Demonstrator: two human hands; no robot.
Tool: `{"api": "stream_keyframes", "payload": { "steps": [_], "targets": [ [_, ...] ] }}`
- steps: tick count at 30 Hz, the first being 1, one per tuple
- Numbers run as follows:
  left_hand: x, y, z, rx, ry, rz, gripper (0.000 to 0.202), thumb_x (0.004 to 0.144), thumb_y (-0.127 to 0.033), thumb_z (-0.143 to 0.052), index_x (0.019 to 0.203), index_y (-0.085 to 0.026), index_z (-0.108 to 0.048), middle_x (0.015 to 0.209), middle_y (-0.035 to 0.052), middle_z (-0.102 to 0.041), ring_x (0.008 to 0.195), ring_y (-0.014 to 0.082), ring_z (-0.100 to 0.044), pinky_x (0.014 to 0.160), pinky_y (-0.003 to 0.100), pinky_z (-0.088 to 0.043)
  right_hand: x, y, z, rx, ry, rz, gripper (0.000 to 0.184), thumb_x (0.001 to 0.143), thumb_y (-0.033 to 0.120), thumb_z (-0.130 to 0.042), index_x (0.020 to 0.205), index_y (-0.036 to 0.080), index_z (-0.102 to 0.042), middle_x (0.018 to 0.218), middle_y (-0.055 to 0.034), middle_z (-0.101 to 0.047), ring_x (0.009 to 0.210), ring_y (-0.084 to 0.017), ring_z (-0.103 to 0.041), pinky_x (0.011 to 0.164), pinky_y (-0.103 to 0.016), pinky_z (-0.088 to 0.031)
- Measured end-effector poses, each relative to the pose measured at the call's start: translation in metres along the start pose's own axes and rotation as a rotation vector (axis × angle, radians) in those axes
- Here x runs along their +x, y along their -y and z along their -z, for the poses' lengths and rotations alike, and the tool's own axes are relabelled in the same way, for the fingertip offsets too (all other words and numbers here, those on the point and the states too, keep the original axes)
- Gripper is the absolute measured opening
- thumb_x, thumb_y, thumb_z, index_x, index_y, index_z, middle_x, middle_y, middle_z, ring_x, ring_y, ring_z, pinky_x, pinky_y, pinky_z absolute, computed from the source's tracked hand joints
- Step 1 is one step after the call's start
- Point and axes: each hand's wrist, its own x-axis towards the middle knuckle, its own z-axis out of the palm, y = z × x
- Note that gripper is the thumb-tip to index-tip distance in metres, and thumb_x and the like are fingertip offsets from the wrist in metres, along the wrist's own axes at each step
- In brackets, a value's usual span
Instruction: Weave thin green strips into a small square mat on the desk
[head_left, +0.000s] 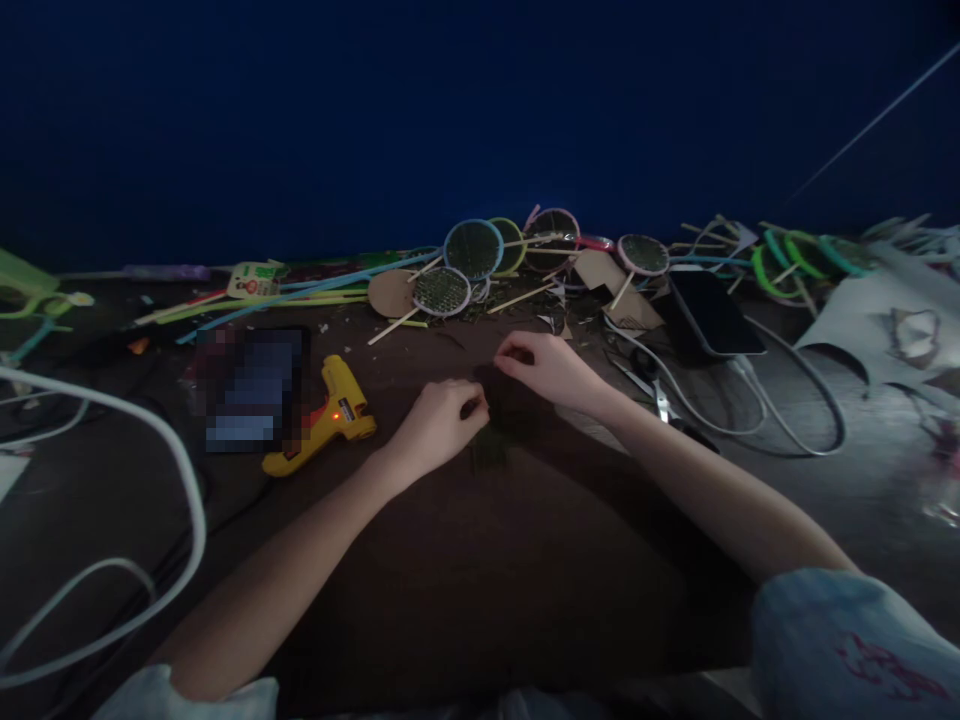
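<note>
My left hand is closed, thumb and fingertips pinched together over the middle of the dark table. Close by on its right and slightly farther away, my right hand is pinched closed too. Whatever lies between either set of fingertips is too small and dim to make out. Just below the hands is a faint dark green patch, perhaps a piece of mesh. A yellow glue gun with a lit orange light lies left of my left hand. Scissors lie beyond my right forearm.
Small racket-shaped pieces with netting line the back, beside a round cardboard disc and coloured sticks. A blurred-screen phone lies left; another phone with a white cable lies right. A thick white cable loops at left.
</note>
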Motion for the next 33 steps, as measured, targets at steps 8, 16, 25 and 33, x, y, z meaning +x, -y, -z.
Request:
{"api": "stream_keyframes", "payload": {
  "steps": [8, 16, 25, 33],
  "targets": [
    [-0.001, -0.004, 0.006, -0.041, 0.022, 0.021, 0.019, 0.079, -0.018, -0.043, 0.076, -0.018, -0.062, 0.082, 0.0028, -0.066, 0.078, 0.0166, -0.059, 0.072, 0.028, -0.040, 0.004, -0.012, -0.014, -0.057, 0.103, 0.092, 0.012, 0.072, 0.024, -0.058, 0.081, 0.016, -0.059, 0.066, 0.0016, -0.054, 0.060, -0.008, -0.047, 0.055, -0.020, -0.031],
    [-0.001, -0.003, 0.007, -0.079, 0.037, 0.027, 0.019, 0.078, -0.018, -0.043, 0.075, -0.019, -0.061, 0.082, 0.0018, -0.065, 0.077, 0.0163, -0.059, 0.072, 0.027, -0.041, 0.001, -0.008, -0.010, -0.033, 0.084, 0.045, 0.006, 0.068, 0.019, -0.059, 0.072, 0.015, -0.056, 0.066, 0.0016, -0.055, 0.061, -0.008, -0.048, 0.057, -0.019, -0.033],
    [-0.001, -0.001, 0.006, -0.088, 0.035, 0.038, 0.018, 0.077, -0.019, -0.044, 0.078, -0.020, -0.063, 0.086, 0.0015, -0.067, 0.081, 0.0174, -0.060, 0.074, 0.028, -0.041, 0.003, -0.012, -0.014, 0.066, 0.102, 0.109, 0.011, 0.067, 0.011, -0.057, 0.077, 0.015, -0.058, 0.068, 0.0015, -0.058, 0.062, -0.008, -0.051, 0.059, -0.019, -0.037],
    [-0.002, -0.003, 0.007, -0.097, 0.037, 0.051, 0.018, 0.077, -0.018, -0.045, 0.076, -0.020, -0.063, 0.086, 0.0014, -0.067, 0.081, 0.0173, -0.061, 0.074, 0.028, -0.042, 0.001, -0.007, -0.008, 0.066, 0.166, 0.096, 0.023, 0.069, 0.007, -0.051, 0.087, 0.015, -0.064, 0.074, -0.0013, -0.064, 0.068, -0.009, -0.056, 0.064, -0.019, -0.040]
  ]
}}
